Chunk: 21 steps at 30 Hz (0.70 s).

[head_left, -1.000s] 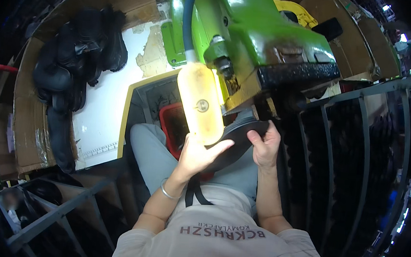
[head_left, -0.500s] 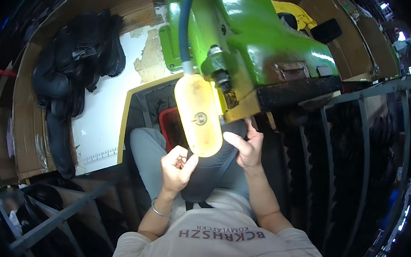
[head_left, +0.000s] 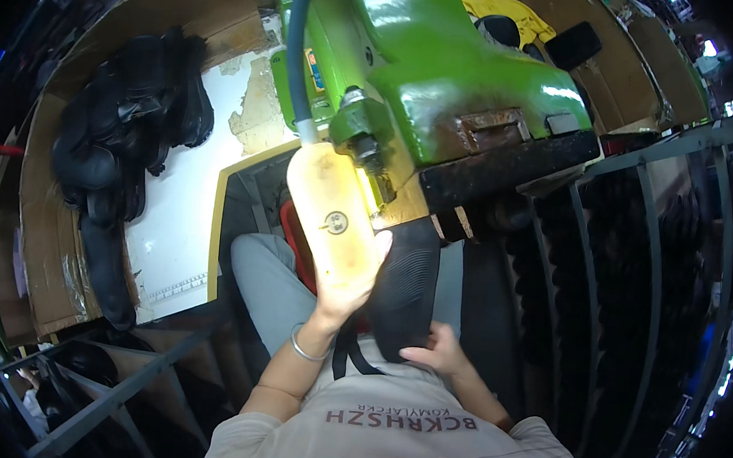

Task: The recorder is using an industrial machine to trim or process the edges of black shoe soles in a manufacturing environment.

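Observation:
A long black piece of ribbed material (head_left: pixel 408 284), with fine curved lines across its upper part, hangs below the green machine's working end. Its top edge meets the machine, and its lower end lies near my lap. My right hand (head_left: pixel 441 352) is closed on its lower right edge, thumb on top. Up along the piece's left edge is my left hand (head_left: pixel 349 292), its thumb stretched upward. A lit yellow lamp (head_left: pixel 333 218) covers the left hand's other fingers, so I cannot see how they are bent.
The green machine (head_left: pixel 455 90) fills the top middle, with a blue-grey hose running down to the lamp. At left, black boot-like pieces (head_left: pixel 126 115) lie on a white tabletop (head_left: pixel 168 239) inside cardboard walls. A metal rack (head_left: pixel 590 290) with dark items stands at right.
My left hand has moved up and right, behind the lamp's lower end. The right hand has dropped from the piece's top to its lower edge. The piece now hangs more upright.

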Each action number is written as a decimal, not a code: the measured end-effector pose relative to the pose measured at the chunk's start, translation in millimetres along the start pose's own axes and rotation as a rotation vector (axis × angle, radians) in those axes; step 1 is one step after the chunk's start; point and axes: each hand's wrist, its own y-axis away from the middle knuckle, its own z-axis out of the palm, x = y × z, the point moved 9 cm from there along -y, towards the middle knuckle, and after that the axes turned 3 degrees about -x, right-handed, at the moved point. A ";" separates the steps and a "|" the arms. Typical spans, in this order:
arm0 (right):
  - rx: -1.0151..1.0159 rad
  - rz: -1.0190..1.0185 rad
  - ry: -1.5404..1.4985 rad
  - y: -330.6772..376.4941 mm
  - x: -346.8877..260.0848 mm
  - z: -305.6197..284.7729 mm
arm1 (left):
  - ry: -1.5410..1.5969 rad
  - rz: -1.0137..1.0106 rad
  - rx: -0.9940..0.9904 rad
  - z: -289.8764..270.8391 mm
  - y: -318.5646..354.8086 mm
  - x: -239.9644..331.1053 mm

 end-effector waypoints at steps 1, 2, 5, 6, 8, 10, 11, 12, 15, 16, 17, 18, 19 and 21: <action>0.003 0.034 0.009 11.4 1.0 -14.4 | 0.000 -0.010 -0.008 0.2 3.6 -0.2; 0.026 -0.054 -0.048 20.9 -8.2 -28.0 | 0.040 -0.050 0.012 -2.8 6.7 -1.7; 0.144 -0.236 -0.113 32.4 -52.9 -54.7 | 0.100 -0.067 0.096 -10.2 12.5 -6.9; 0.177 -0.272 -0.094 36.9 -62.9 -67.6 | 0.107 -0.111 0.035 -5.9 12.2 -8.1; 0.263 -0.353 -0.089 45.5 -86.5 -89.6 | 0.116 -0.154 -0.026 -1.1 11.8 -10.8; 0.360 -0.433 -0.063 48.7 -117.1 -103.5 | 0.094 -0.173 -0.127 9.5 10.0 -8.6; 0.405 -0.466 -0.021 46.4 -133.0 -108.1 | 0.092 -0.172 -0.123 10.7 9.5 -1.5; 0.393 -0.501 -0.017 40.3 -148.6 -108.3 | 0.262 -0.277 -0.134 19.7 9.1 5.7; 0.409 -0.572 -0.007 14.2 -193.1 -105.7 | 0.404 -0.336 -0.146 22.2 5.1 2.7; 0.395 -0.588 -0.006 1.3 -203.7 -106.1 | 0.375 -0.292 -0.151 17.6 1.6 2.7; 0.380 -0.603 -0.005 -11.1 -213.3 -105.8 | 0.374 -0.292 -0.148 11.0 -1.6 -0.3; 0.346 -0.614 0.000 -24.7 -220.1 -101.4 | 0.288 -0.224 -0.209 5.0 -6.5 1.6; 0.314 -0.628 0.005 -35.6 -226.5 -96.9 | 0.201 -0.156 -0.273 0.5 -10.6 5.4; 0.201 -0.653 -0.040 -58.3 -228.3 -86.2 | 0.208 -0.138 -0.306 -12.8 -14.9 12.6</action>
